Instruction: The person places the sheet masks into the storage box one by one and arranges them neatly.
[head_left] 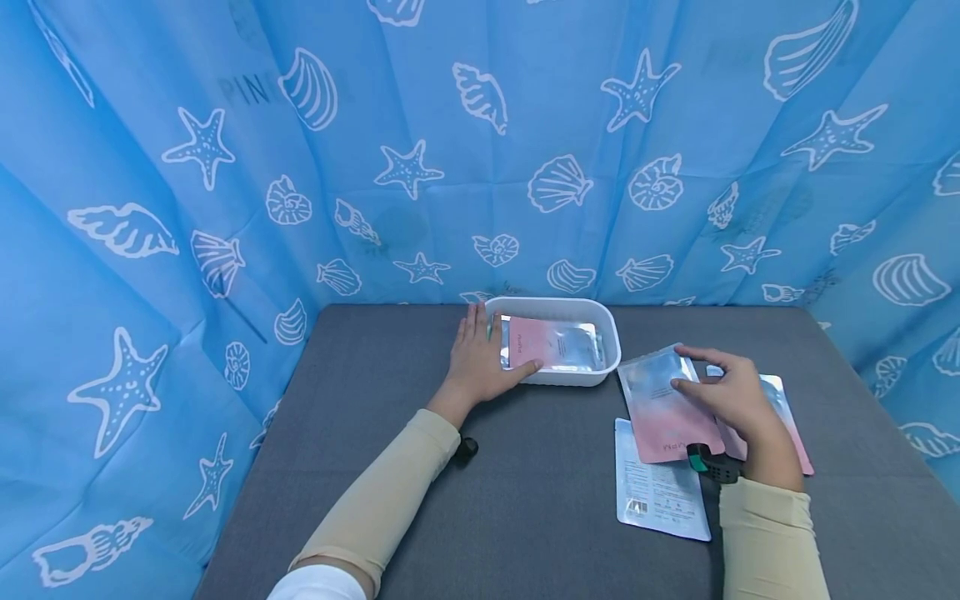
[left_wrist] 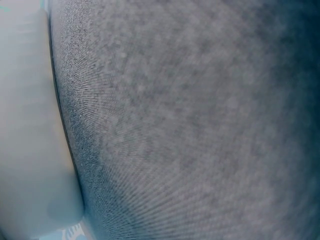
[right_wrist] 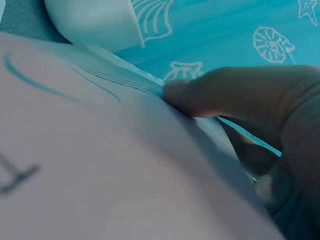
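My left hand (head_left: 480, 364) rests at the left end of a white plastic tub (head_left: 592, 379), fingers extended along that end and thumb at the front rim. Inside the tub lies a pink and silver foil pouch (head_left: 534, 343). Pinched between the thumb and fingers of my right hand (head_left: 731, 396) is another pink and silver pouch (head_left: 660, 417), raised and tilted right of the tub. In the right wrist view the thumb (right_wrist: 200, 95) presses on the face of that pouch (right_wrist: 100, 150), its lettering partly visible.
Under the held pouch, a silver pouch (head_left: 660, 500) lies with its printed back and barcode up. One more pink and silver pouch (head_left: 783, 408) lies partly behind the right hand. A blue shell-patterned curtain (head_left: 487, 167) hangs behind the grey table (head_left: 360, 400).
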